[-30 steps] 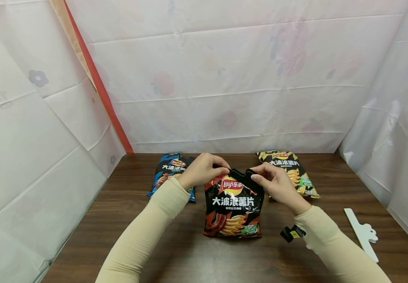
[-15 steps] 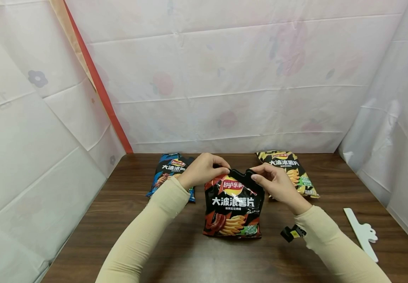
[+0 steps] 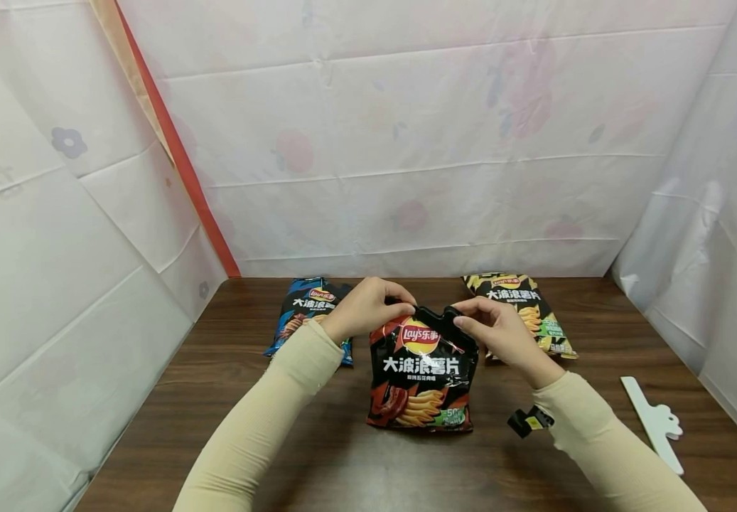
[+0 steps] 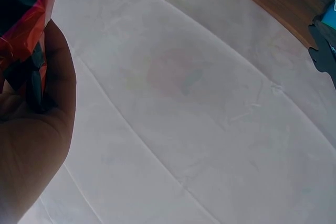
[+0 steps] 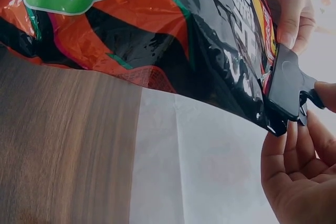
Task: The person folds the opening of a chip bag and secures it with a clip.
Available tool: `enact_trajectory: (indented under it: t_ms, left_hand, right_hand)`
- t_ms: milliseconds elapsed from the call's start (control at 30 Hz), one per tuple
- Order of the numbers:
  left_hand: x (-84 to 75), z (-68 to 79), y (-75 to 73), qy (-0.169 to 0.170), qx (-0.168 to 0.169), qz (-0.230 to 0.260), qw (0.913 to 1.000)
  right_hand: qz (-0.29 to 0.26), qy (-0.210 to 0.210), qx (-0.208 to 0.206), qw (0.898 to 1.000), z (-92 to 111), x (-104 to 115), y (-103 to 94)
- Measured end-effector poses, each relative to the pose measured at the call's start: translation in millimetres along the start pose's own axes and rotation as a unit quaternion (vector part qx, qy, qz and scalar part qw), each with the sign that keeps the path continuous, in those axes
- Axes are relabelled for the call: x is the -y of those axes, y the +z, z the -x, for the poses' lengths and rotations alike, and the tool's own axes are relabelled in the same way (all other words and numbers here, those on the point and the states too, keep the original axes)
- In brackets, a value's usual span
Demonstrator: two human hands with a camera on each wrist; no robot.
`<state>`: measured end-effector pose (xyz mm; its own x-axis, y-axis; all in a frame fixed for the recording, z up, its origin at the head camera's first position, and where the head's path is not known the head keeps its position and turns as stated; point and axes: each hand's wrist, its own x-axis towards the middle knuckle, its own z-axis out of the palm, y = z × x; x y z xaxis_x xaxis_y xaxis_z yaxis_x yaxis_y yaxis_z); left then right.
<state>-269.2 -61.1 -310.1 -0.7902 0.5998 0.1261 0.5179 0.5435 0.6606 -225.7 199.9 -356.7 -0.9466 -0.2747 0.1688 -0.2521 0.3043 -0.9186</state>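
Observation:
A black and red bag of chips [image 3: 422, 377] stands nearly upright in the middle of the table, its printed front towards me. Across its top edge sits a black bag clip [image 3: 437, 318]. My left hand [image 3: 364, 309] pinches the bag's top left corner; the left wrist view shows the fingers curled behind the crinkled foil. With thumb and fingers my right hand [image 3: 502, 333] pinches the clip's lever. In the right wrist view the clip [image 5: 285, 82] lies over the bag's upper edge, and the right fingers are beneath its end. How far the clip's jaws are apart cannot be seen.
A blue chip bag [image 3: 298, 313] lies behind my left hand, with a black clip [image 4: 324, 48] at its edge. Behind my right hand lies a yellow chip bag [image 3: 544, 316]. A white clip [image 3: 652, 423] rests at the table's right. White sheeting [image 3: 406, 142] surrounds the table.

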Motion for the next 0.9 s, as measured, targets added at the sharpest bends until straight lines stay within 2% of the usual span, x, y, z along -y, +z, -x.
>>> enact_trajectory:
  t_ms: [367, 900]
  left_hand:
    - [-0.7, 0.3, 0.2, 0.002, 0.003, 0.008, 1.0000]
    - [-1.0, -0.4, 1.3, 0.009, -0.002, -0.002, 1.0000]
  right_hand:
    - [-0.007, 0.017, 0.006, 1.000, 1.4, 0.4, -0.6]
    - [-0.024, 0.015, 0.002, 1.000, 5.9, -3.6, -2.4]
